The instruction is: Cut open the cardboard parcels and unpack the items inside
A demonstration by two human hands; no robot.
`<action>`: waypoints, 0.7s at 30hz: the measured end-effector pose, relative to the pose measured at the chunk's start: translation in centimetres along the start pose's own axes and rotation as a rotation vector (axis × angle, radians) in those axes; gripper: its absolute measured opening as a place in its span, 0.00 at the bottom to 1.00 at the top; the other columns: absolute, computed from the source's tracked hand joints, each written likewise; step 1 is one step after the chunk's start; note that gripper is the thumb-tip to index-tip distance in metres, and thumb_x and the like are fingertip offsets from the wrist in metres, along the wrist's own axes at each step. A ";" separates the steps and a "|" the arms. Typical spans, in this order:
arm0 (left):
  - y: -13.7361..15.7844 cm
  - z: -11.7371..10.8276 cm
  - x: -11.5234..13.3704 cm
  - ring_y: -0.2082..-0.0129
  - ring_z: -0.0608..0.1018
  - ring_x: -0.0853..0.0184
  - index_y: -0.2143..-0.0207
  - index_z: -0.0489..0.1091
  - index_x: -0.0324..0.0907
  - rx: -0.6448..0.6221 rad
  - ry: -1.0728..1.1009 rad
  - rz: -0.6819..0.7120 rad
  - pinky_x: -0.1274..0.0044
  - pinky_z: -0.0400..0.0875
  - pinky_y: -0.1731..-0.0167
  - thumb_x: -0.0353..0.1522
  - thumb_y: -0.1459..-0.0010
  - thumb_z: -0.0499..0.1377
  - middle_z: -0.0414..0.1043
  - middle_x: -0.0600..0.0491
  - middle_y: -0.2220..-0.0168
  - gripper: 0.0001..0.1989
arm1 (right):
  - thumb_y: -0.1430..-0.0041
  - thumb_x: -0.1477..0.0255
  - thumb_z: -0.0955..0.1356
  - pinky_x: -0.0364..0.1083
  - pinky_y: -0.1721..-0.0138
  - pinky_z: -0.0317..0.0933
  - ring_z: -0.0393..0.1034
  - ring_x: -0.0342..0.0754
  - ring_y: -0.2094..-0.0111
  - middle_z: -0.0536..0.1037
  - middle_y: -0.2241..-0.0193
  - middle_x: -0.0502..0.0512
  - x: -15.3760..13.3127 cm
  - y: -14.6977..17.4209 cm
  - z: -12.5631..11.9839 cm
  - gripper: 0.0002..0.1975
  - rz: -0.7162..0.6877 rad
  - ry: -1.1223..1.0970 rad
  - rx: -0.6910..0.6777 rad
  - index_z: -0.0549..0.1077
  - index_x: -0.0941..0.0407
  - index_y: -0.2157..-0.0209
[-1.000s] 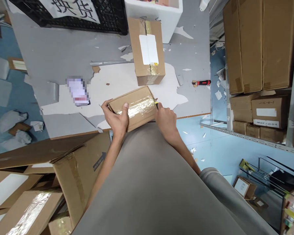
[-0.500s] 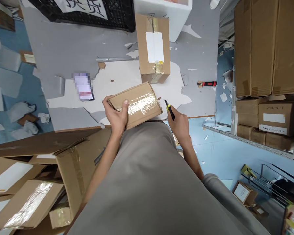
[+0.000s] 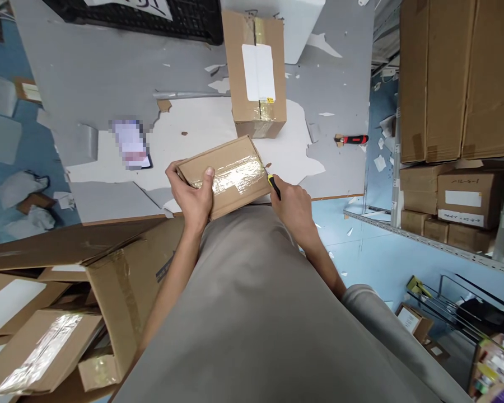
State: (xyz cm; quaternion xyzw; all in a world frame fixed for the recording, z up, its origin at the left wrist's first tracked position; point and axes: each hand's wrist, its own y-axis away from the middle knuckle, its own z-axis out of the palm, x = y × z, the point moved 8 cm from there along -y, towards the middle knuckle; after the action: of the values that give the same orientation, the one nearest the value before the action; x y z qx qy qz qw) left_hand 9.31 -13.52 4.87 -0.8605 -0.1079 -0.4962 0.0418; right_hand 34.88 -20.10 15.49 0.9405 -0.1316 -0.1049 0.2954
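Note:
My left hand (image 3: 193, 196) grips the left end of a small cardboard box (image 3: 224, 193), its thumb on the top face and the other fingers round the side. Shiny clear tape runs along the top of this box, which is tilted at the table's front edge. In my right hand (image 3: 293, 207) is a yellow and black utility knife (image 3: 274, 186). Its tip meets the taped right end of the box; how deep the blade sits I cannot tell. Just beyond stands a taller cardboard box (image 3: 235, 106) with a white label.
A blurred phone (image 3: 131, 146) lies left on the grey table (image 3: 185, 67). A red and black cutter (image 3: 355, 139) rests at right. Behind are a black crate (image 3: 151, 22) and a white foam box (image 3: 300, 33). A large carton (image 3: 121, 302) of parcels stands at left, shelving (image 3: 437, 243) at right.
My right hand has brought the utility knife left, from beside the box to its right end. My left hand keeps its hold. The whole view has shifted slightly.

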 end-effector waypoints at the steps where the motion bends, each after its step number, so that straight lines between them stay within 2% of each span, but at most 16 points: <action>1: 0.0 0.0 -0.1 0.35 0.81 0.50 0.35 0.63 0.46 0.001 0.002 -0.002 0.59 0.76 0.30 0.53 0.31 0.70 0.76 0.40 0.38 0.35 | 0.14 0.71 0.59 0.48 0.57 0.58 0.83 0.58 0.54 0.90 0.51 0.62 -0.1 0.1 0.0 0.21 -0.004 0.004 -0.009 0.75 0.52 0.31; 7: 0.0 -0.1 -0.5 0.34 0.80 0.48 0.35 0.63 0.44 0.005 0.102 0.032 0.57 0.73 0.28 0.55 0.33 0.72 0.74 0.40 0.38 0.37 | 0.14 0.74 0.58 0.48 0.56 0.64 0.84 0.58 0.51 0.90 0.50 0.61 -0.5 0.3 0.2 0.23 0.015 0.027 -0.028 0.72 0.53 0.28; 11: 0.0 -0.2 -0.3 0.34 0.79 0.49 0.36 0.63 0.44 0.000 0.086 0.019 0.58 0.74 0.28 0.54 0.32 0.72 0.75 0.42 0.38 0.36 | 0.14 0.73 0.57 0.49 0.54 0.68 0.86 0.58 0.50 0.90 0.50 0.62 -0.5 0.1 0.5 0.23 0.021 0.040 -0.037 0.71 0.54 0.27; 16: -0.1 -0.1 -0.2 0.36 0.80 0.49 0.36 0.63 0.44 0.012 0.077 0.028 0.56 0.74 0.28 0.54 0.33 0.73 0.75 0.41 0.39 0.37 | 0.17 0.75 0.59 0.50 0.52 0.74 0.87 0.58 0.50 0.88 0.48 0.67 -1.9 -0.4 1.2 0.28 0.060 0.099 -0.048 0.64 0.57 0.21; 21: -0.3 0.0 -0.6 0.36 0.80 0.48 0.36 0.63 0.43 0.037 0.088 0.038 0.54 0.74 0.28 0.55 0.32 0.72 0.75 0.41 0.39 0.38 | 0.17 0.67 0.63 0.51 0.52 0.77 0.87 0.59 0.50 0.86 0.45 0.73 -3.3 -1.7 1.6 0.31 0.057 0.109 -0.022 0.62 0.58 0.19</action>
State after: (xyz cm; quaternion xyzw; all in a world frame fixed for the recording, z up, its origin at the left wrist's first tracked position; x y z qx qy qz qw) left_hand 8.97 -13.32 4.31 -0.8389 -0.0985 -0.5304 0.0717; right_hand 31.60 -18.57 13.62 0.9374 -0.1407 -0.0464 0.3150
